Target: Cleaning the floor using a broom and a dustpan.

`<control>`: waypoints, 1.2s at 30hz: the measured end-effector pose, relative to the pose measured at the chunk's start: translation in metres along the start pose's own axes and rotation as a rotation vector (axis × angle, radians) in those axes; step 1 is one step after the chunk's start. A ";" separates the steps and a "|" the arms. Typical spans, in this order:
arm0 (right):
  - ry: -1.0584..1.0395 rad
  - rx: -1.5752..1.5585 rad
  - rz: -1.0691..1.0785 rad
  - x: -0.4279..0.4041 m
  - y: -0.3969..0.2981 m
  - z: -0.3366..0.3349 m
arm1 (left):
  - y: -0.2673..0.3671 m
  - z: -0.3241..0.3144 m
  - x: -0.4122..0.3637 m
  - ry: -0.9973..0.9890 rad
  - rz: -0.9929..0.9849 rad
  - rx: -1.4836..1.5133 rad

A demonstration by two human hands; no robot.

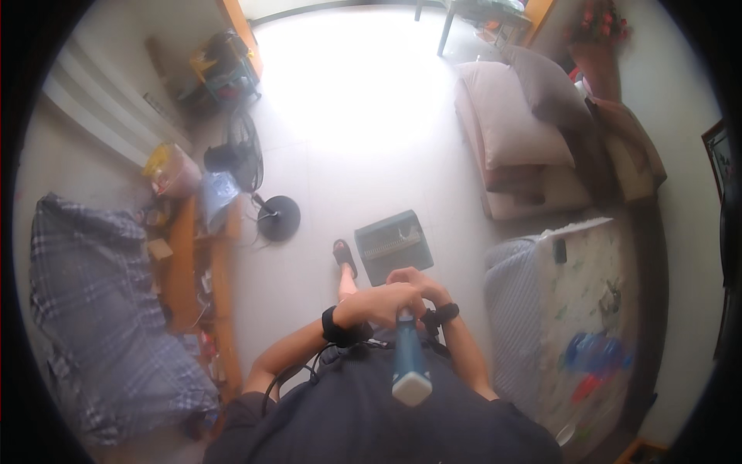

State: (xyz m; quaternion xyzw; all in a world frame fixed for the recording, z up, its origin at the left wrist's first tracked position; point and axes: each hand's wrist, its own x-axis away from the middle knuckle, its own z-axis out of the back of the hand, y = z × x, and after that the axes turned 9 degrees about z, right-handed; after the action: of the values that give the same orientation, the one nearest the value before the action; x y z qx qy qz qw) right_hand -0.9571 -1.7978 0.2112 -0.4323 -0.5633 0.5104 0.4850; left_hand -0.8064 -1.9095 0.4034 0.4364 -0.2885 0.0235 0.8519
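A blue handle with a pale end cap [406, 354] points up in front of my chest. My left hand [379, 304] is closed around its narrow upper part, just where the blue grip begins. Right beside it and partly behind it, my right hand [420, 284] has curled fingers; what they hold is hidden. Beyond both hands, a grey-green dustpan [394, 243] with a row of comb teeth lies on the floor. Whether the handle joins the dustpan cannot be seen. Each wrist wears a black band.
A black standing fan [278, 217] is at the left, near a wooden shelf [226, 301] with bags and small items. A plaid cloth [110, 325] covers something at far left. On the right are a sofa with cushions [527, 116] and a cloth-covered table [585, 290]. My slippered foot [345, 258] is beside the dustpan.
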 end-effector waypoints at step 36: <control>-0.321 0.004 0.022 -0.578 -0.096 0.364 | -0.276 0.515 -0.104 0.690 0.042 0.535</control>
State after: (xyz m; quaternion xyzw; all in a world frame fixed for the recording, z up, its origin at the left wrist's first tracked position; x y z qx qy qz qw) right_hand -1.2258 -2.4318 0.2424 -0.3502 -0.6280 0.5792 0.3841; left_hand -1.0548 -2.4482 0.3819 0.6022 0.0203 0.2592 0.7548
